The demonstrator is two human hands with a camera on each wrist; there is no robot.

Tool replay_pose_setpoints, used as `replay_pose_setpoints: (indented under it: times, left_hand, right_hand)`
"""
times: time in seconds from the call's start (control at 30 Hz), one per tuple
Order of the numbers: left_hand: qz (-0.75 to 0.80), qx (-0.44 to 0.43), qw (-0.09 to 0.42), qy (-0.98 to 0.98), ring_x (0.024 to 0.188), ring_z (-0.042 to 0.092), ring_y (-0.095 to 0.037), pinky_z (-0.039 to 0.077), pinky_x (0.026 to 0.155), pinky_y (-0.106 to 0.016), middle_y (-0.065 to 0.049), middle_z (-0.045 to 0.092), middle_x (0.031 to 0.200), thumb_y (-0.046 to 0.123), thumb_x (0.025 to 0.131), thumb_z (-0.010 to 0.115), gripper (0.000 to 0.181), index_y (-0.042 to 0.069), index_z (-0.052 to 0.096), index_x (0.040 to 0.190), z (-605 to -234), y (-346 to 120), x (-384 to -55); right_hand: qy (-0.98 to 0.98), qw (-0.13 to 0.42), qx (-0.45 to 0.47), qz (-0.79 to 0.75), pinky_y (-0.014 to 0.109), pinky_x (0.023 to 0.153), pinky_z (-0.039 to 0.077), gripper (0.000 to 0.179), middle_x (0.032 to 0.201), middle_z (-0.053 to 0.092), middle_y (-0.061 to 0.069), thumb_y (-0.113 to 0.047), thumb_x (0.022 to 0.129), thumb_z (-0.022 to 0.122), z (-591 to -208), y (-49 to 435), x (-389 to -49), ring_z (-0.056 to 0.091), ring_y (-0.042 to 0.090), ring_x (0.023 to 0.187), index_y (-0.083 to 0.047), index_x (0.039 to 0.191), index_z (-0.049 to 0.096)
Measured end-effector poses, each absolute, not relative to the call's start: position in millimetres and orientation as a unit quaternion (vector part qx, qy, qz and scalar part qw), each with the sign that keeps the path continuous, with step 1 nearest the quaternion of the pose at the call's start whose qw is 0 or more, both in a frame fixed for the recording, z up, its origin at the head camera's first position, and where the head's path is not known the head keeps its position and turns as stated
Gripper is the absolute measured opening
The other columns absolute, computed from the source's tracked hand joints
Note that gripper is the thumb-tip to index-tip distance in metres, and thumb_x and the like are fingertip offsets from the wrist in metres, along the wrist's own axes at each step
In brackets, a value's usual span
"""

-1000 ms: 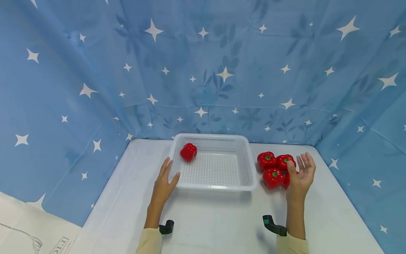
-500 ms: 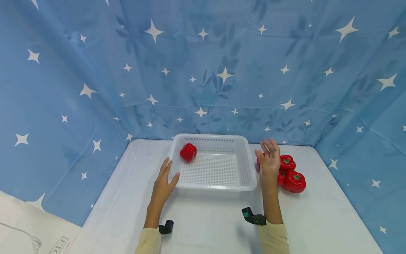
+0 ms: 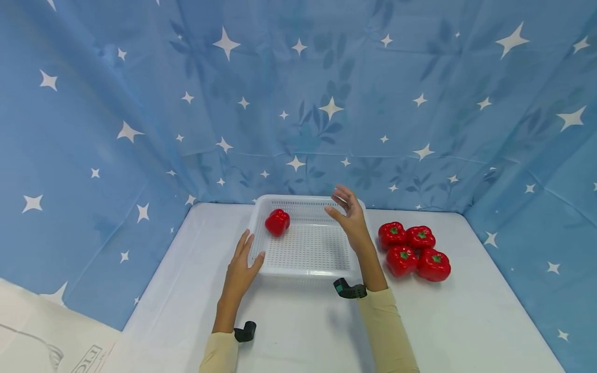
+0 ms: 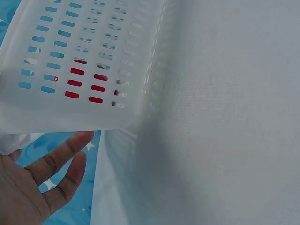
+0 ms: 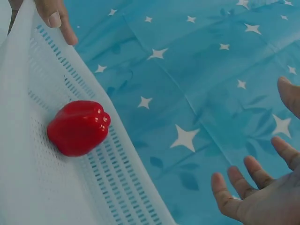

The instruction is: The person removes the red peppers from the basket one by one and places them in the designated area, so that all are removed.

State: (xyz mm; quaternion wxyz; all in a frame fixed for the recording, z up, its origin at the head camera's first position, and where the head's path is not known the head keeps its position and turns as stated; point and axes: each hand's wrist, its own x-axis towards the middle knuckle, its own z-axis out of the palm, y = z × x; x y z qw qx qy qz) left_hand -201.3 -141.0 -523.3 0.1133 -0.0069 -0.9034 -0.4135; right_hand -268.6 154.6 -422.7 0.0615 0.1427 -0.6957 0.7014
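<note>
A white slotted plastic basket (image 3: 300,273) stands on the table, with one red bell pepper (image 3: 277,223) near its back left corner. My left hand (image 3: 238,274) rests at the basket's left rim, fingers extended and thumb near the front corner. In the left wrist view, red shows through the slots of the basket wall (image 4: 28,110) close to the left fingers (image 4: 54,159). Over the basket's right side is my right hand (image 3: 353,223), holding nothing, its fingers spread and slightly bent. The right wrist view shows the pepper (image 5: 77,129) lying on its side, apart from the right hand (image 5: 267,201).
Several red bell peppers (image 3: 402,260) with green stems sit clustered on the white table (image 3: 298,331), right of the basket. Behind and beside the table hangs a blue curtain (image 3: 261,129) with white stars. A wrist camera (image 3: 349,289) is strapped to each arm.
My right hand has moved left from above the pepper cluster to over the basket, uncovering those peppers. The left hand, the basket and the peppers stay in place.
</note>
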Motion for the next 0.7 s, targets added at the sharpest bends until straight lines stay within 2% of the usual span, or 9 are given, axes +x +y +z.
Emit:
replay_pose_setpoints:
  times: [0.13,0.3,0.4,0.57,0.7]
  left_hand:
    - [-0.413,-0.009,0.119,-0.903,0.146,0.032,-0.032,0.039,0.108,-0.053,0.005,0.020,0.164,0.042,0.096,0.057,0.066,0.019,0.033,0.153,-523.5,-141.2,-202.1]
    - [-0.413,-0.006,0.120,-0.903,0.147,0.030,-0.032,0.039,0.107,-0.054,0.007,0.019,0.164,0.042,0.096,0.056,0.066,0.020,0.032,0.154,-522.9,-143.2,-202.4]
    - [-0.415,-0.005,0.116,-0.902,0.147,0.030,-0.031,0.038,0.109,-0.054,0.007,0.018,0.164,0.041,0.096,0.057,0.066,0.020,0.032,0.154,-522.5,-143.0,-201.8]
    - [-0.415,-0.006,0.108,-0.903,0.147,0.031,-0.030,0.038,0.109,-0.052,0.007,0.017,0.164,0.042,0.095,0.057,0.068,0.020,0.031,0.154,-522.2,-141.2,-200.9]
    - [-0.412,-0.004,0.107,-0.905,0.147,0.031,-0.030,0.038,0.108,-0.052,0.008,0.017,0.164,0.042,0.095,0.058,0.068,0.020,0.032,0.154,-521.7,-140.7,-200.8]
  right_hand:
    - [-0.729,0.001,0.166,0.664,0.056,0.111,0.040,0.069,0.154,0.035,0.011,-0.020,0.091,0.068,-417.6,142.6,-281.1,0.034,0.030,0.145,-0.018,0.151,0.033]
    - [-0.773,-0.091,0.184,0.600,0.056,0.109,0.042,0.071,0.155,0.033,0.011,-0.028,0.090,0.070,-413.8,126.9,-299.0,0.034,0.032,0.144,-0.024,0.150,0.034]
    - [-0.794,-0.140,0.185,0.561,0.056,0.109,0.042,0.072,0.155,0.032,0.015,-0.028,0.089,0.070,-416.1,117.3,-310.0,0.034,0.037,0.143,-0.021,0.150,0.033]
    - [-0.819,-0.189,0.179,0.511,0.056,0.106,0.045,0.074,0.153,0.034,0.020,-0.027,0.088,0.070,-425.7,103.0,-325.7,0.038,0.043,0.140,-0.016,0.151,0.032]
    - [-0.829,-0.204,0.163,0.494,0.054,0.104,0.048,0.075,0.151,0.037,0.018,-0.027,0.086,0.073,-431.0,91.4,-333.8,0.046,0.039,0.134,-0.016,0.149,0.035]
